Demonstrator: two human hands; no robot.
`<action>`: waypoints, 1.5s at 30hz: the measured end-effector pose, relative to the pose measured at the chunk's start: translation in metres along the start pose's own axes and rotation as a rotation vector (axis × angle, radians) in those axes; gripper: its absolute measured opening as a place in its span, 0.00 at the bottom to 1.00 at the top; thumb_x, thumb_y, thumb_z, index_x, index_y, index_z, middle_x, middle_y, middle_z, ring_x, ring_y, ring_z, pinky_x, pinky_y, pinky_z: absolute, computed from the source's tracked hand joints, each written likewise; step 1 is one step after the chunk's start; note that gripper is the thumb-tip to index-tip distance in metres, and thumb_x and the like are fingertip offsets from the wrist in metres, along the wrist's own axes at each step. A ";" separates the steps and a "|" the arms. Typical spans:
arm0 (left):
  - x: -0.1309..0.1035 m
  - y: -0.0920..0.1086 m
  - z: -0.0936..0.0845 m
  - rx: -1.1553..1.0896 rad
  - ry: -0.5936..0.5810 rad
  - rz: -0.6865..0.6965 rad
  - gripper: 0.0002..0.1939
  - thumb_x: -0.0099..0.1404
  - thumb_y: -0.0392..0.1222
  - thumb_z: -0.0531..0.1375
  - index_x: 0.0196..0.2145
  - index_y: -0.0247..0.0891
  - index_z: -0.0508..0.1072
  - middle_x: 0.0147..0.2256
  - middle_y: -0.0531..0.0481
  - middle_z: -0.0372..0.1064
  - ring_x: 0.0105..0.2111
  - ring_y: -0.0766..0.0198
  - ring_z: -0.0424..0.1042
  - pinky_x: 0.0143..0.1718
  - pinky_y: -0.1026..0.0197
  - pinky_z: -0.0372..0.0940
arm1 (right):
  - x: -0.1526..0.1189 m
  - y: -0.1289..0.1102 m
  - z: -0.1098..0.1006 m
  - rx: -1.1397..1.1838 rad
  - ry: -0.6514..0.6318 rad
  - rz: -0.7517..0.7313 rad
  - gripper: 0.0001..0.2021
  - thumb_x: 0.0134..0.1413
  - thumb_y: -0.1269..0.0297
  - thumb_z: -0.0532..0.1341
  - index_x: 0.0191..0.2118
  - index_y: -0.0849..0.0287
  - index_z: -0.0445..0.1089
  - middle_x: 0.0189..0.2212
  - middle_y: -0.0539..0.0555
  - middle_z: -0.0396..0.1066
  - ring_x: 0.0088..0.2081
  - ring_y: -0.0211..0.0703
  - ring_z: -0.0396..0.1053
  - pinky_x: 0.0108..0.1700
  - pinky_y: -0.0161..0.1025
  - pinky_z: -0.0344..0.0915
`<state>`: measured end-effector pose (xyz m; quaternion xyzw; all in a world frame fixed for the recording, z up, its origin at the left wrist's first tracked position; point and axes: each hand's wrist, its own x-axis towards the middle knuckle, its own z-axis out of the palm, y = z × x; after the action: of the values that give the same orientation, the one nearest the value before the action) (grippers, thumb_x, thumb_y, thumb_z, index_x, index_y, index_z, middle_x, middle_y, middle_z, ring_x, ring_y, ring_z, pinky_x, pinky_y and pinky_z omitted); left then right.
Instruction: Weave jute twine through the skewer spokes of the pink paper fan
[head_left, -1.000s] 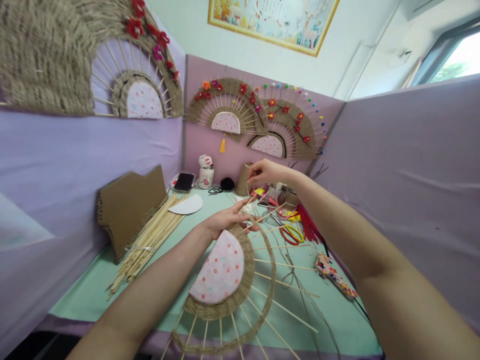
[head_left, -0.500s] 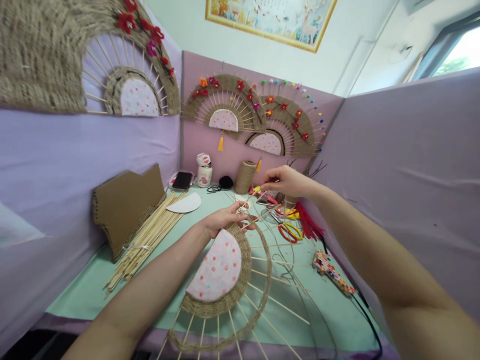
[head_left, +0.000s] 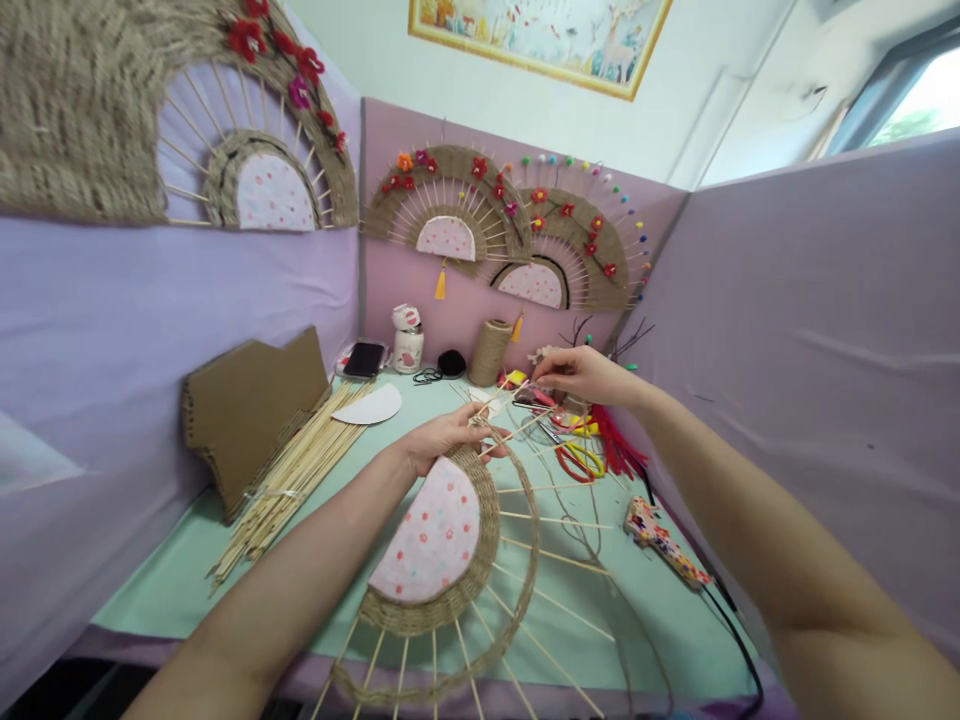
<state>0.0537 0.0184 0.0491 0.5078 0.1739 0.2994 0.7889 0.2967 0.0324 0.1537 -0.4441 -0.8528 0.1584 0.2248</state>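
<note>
A half-round woven fan frame (head_left: pixel 486 520) with a dotted pink-white centre and thin sticks spreading outward tilts above the front of the table. My left hand (head_left: pixel 457 438) grips its upper end, fingers closed around the sticks and the woven band. Just to the right and higher, my right hand (head_left: pixel 574 373) is pinched near the outer end of a stick; it seems to hold the jute twine, though the strand is too thin to follow clearly. Loose twine (head_left: pixel 600 545) trails from the fan's right side down over the table.
Bundled sticks (head_left: pixel 277 490), cardboard (head_left: pixel 247 400) and a white half-disc (head_left: pixel 369 405) lie left. At the back stand a twine spool (head_left: pixel 491 352) and a white bottle (head_left: pixel 408 345). Scissors (head_left: pixel 581 462) and a patterned glue gun (head_left: pixel 664 545) with a black cord lie right. Finished fans (head_left: pixel 450 175) hang behind.
My right hand has shifted slightly right and down, away from my left hand. The left hand keeps its hold, and the fan has barely moved.
</note>
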 end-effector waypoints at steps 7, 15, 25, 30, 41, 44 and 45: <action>0.000 -0.001 0.000 0.002 0.004 -0.001 0.22 0.51 0.41 0.67 0.40 0.39 0.61 0.46 0.42 0.68 0.37 0.62 0.73 0.31 0.66 0.64 | 0.011 0.021 0.011 0.059 0.180 -0.018 0.14 0.46 0.54 0.60 0.31 0.61 0.72 0.28 0.54 0.72 0.31 0.41 0.66 0.35 0.37 0.61; -0.002 0.000 0.001 0.026 0.020 0.023 0.24 0.50 0.42 0.67 0.42 0.38 0.61 0.46 0.41 0.69 0.36 0.62 0.73 0.32 0.65 0.65 | 0.012 0.034 0.034 0.321 0.153 0.154 0.16 0.43 0.52 0.62 0.31 0.62 0.71 0.22 0.49 0.66 0.22 0.33 0.59 0.25 0.32 0.56; -0.006 0.002 0.002 -0.008 0.032 0.011 0.19 0.54 0.39 0.64 0.40 0.39 0.62 0.40 0.44 0.70 0.36 0.61 0.73 0.31 0.65 0.65 | -0.038 0.050 0.092 0.798 -0.012 0.311 0.14 0.39 0.57 0.67 0.31 0.61 0.72 0.19 0.46 0.60 0.19 0.29 0.50 0.20 0.31 0.45; -0.003 -0.003 0.001 -0.090 0.079 -0.005 0.15 0.53 0.34 0.63 0.38 0.37 0.65 0.34 0.47 0.70 0.34 0.65 0.71 0.35 0.61 0.67 | -0.050 0.042 0.107 0.877 -0.150 0.288 0.12 0.35 0.59 0.69 0.27 0.60 0.73 0.23 0.49 0.65 0.21 0.31 0.55 0.23 0.32 0.50; -0.005 -0.005 -0.005 -0.208 0.214 0.084 0.07 0.55 0.32 0.61 0.33 0.35 0.67 0.32 0.47 0.70 0.34 0.63 0.71 0.41 0.51 0.68 | -0.045 0.032 0.139 0.989 -0.057 0.402 0.13 0.31 0.60 0.71 0.27 0.59 0.73 0.21 0.48 0.65 0.22 0.32 0.57 0.24 0.32 0.52; -0.005 -0.007 -0.007 -0.152 0.284 0.136 0.09 0.53 0.32 0.64 0.31 0.34 0.66 0.30 0.47 0.71 0.33 0.63 0.72 0.40 0.54 0.68 | -0.048 0.030 0.138 0.985 -0.040 0.363 0.12 0.33 0.59 0.70 0.28 0.58 0.73 0.22 0.49 0.65 0.23 0.32 0.57 0.25 0.32 0.53; -0.004 -0.008 -0.008 -0.132 0.308 0.154 0.10 0.52 0.32 0.64 0.31 0.34 0.67 0.30 0.47 0.72 0.33 0.63 0.73 0.39 0.56 0.68 | -0.049 0.029 0.137 0.980 -0.033 0.349 0.12 0.34 0.59 0.70 0.28 0.58 0.73 0.22 0.49 0.65 0.23 0.32 0.57 0.25 0.32 0.53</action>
<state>0.0478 0.0190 0.0382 0.4148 0.2332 0.4439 0.7593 0.2699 -0.0012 0.0120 -0.4199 -0.5952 0.5812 0.3629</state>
